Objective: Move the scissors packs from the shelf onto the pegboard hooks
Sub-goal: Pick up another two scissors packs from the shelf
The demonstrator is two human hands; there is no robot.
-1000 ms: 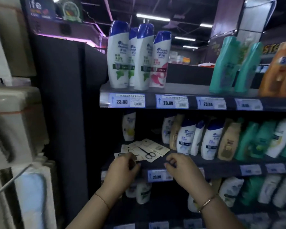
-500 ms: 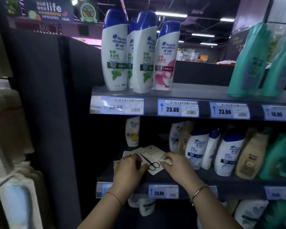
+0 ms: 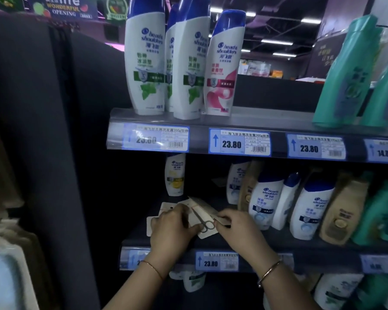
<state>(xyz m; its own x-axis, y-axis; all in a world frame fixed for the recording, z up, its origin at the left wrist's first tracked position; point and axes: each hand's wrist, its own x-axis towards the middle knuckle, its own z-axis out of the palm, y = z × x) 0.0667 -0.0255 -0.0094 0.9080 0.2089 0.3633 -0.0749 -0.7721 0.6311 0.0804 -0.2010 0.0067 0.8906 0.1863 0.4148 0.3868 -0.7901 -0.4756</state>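
Several flat scissors packs (image 3: 201,217), pale cards each with small steel scissors, lie in a loose pile at the left end of the middle shelf (image 3: 244,245). My left hand (image 3: 173,229) rests on the left side of the pile, fingers curled over the cards. My right hand (image 3: 238,229) pinches the right edge of the cards, which are tilted up off the shelf. One pair of scissors shows between my hands. More white cards (image 3: 151,222) stick out to the left under my left hand. No pegboard hooks are clearly visible.
Shampoo bottles (image 3: 264,202) stand close on the right of the pile and one (image 3: 174,174) behind it. The upper shelf (image 3: 211,128) with tall bottles overhangs my hands. A dark panel (image 3: 54,153) rises on the left, with blurred packaged goods (image 3: 7,265) at the far left.
The view has moved closer to the shelf. My hands reached onto the pile, gathered the cards together, and my right hand has lifted their right edge.
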